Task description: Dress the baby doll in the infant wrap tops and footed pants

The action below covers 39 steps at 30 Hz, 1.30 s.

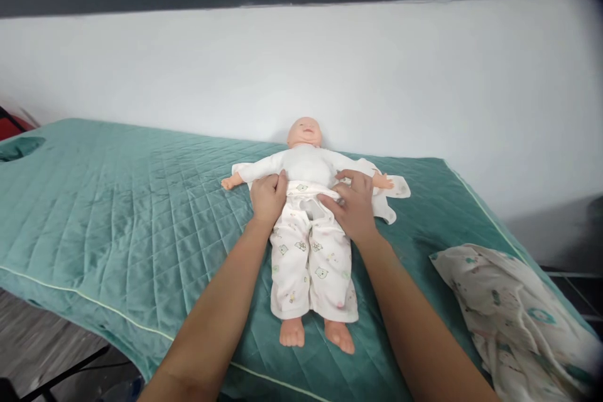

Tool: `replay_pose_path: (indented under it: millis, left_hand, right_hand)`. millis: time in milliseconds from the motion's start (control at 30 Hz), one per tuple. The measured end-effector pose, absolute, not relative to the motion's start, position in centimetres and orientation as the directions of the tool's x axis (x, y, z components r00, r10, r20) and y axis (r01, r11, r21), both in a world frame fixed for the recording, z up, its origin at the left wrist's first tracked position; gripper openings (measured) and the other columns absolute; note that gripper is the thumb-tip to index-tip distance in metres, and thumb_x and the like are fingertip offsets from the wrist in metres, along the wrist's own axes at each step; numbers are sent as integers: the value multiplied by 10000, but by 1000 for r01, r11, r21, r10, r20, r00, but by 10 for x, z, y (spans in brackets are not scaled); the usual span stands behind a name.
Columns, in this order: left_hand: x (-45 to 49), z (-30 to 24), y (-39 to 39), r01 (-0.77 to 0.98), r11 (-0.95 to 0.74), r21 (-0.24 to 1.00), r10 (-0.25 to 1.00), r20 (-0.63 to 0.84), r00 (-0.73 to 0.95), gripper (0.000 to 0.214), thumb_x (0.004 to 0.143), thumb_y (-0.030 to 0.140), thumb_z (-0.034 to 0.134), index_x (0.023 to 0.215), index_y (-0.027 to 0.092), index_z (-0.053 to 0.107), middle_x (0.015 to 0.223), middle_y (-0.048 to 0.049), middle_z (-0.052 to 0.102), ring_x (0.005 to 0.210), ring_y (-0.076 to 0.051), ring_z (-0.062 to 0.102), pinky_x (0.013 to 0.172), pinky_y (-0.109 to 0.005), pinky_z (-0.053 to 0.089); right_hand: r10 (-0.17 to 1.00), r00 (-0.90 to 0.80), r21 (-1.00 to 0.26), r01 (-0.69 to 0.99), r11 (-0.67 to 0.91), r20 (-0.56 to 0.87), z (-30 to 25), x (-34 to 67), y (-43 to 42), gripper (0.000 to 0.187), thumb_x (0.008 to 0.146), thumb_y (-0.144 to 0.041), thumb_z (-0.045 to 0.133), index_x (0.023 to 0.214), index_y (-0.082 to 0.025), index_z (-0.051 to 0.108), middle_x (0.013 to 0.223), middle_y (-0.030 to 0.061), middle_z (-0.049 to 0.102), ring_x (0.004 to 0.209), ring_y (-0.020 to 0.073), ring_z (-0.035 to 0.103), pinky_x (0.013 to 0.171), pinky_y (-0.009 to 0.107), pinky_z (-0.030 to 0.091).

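A baby doll (305, 132) lies on its back with its head toward the wall and its arms spread. It wears printed white trousers (313, 264) and a white top (308, 164). My left hand (268, 198) is closed at the waistband on the left side, thumb pressed to the fingers. On the other side, my right hand (352, 204) pinches the waistband between thumb and bent fingers. A loose piece of white cloth (385, 208) lies under the doll's arm on the right. Both bare doll feet stick out below the trouser legs.
The doll rests on a green quilted cover (127, 220) over a bed. A crumpled printed cloth (509, 308) lies at the right front. Behind the bed stands a white wall (188, 69). A dark metal leg (70, 370) shows at the lower left.
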<state>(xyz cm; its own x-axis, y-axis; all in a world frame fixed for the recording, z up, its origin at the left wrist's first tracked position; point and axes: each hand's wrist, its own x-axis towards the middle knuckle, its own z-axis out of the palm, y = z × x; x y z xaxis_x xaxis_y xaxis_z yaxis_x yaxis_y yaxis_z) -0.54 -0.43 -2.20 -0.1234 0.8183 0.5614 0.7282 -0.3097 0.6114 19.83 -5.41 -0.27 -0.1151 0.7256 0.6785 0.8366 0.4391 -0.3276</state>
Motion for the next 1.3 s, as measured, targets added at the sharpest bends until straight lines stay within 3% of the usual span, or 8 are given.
replay_pose_path:
  millis: [233, 467, 600, 667, 767, 900, 1100, 1300]
  left_hand:
    - [-9, -28, 0, 691, -269, 671, 842, 512, -169, 544, 1004, 422, 419, 512, 192, 444, 515, -5, 491, 546, -126, 371, 623, -314, 182]
    - [-10, -31, 3, 701, -223, 678, 858, 477, -189, 516, 998, 418, 432, 537, 194, 496, 556, -23, 541, 564, -139, 395, 629, -315, 170]
    - [-9, -32, 3, 688, -216, 693, 860, 469, -201, 527, 999, 423, 424, 525, 198, 472, 551, -22, 540, 558, -140, 399, 630, -315, 174]
    - [-8, -32, 4, 676, -207, 707, 866, 454, -210, 531, 996, 432, 417, 520, 200, 455, 547, -22, 536, 564, -141, 406, 629, -309, 190]
    - [-8, -32, 7, 650, -190, 736, 877, 425, -224, 529, 982, 459, 419, 518, 204, 430, 522, -10, 494, 569, -140, 399, 626, -302, 203]
    - [-9, -30, 8, 568, -202, 798, 893, 388, -228, 529, 967, 484, 417, 518, 206, 386, 500, 16, 397, 566, -132, 359, 614, -295, 213]
    - [-9, -28, 4, 427, -217, 878, 921, 329, -208, 498, 954, 482, 446, 552, 207, 347, 521, 41, 340, 568, -113, 354, 591, -284, 240]
    - [-7, -23, -13, 424, -250, 870, 902, 368, -224, 479, 967, 444, 449, 576, 207, 306, 530, 46, 332, 572, -108, 351, 600, -289, 257]
  right_hand:
    - [757, -101, -350, 842, 412, 646, -13, 211, -85, 359, 955, -502, 568, 760, -208, 635, 1156, 108, 583, 1118, 306, 462, 989, 517, 364]
    - [819, -134, -529, 703, 475, 558, -12, 216, -109, 358, 992, -445, 522, 720, -225, 602, 830, 54, 635, 911, 234, 534, 883, 433, 417]
    - [894, -93, -684, 611, 398, 438, -10, 211, -109, 511, 986, -510, 487, 587, -214, 365, 612, 5, 433, 696, 177, 460, 726, 354, 386]
    - [947, -48, -773, 565, 288, 318, -10, 207, -105, 562, 963, -568, 487, 594, -212, 256, 589, -21, 296, 607, 136, 340, 625, 318, 309]
    - [988, -7, -860, 492, 137, 153, -11, 202, -99, 604, 909, -650, 515, 626, -215, 208, 602, -35, 204, 589, 107, 227, 568, 295, 212]
    - [992, -42, -866, 485, 126, 120, -9, 201, -96, 581, 889, -660, 535, 631, -209, 276, 624, -33, 257, 621, 110, 276, 574, 279, 233]
    - [984, -166, -846, 513, 146, 69, 0, 207, -102, 420, 814, -607, 666, 799, -201, 560, 752, -18, 508, 739, 157, 461, 653, 274, 378]
    - [992, -109, -832, 544, 107, 56, -2, 204, -98, 407, 756, -578, 719, 754, -197, 575, 686, -28, 492, 684, 149, 441, 615, 272, 360]
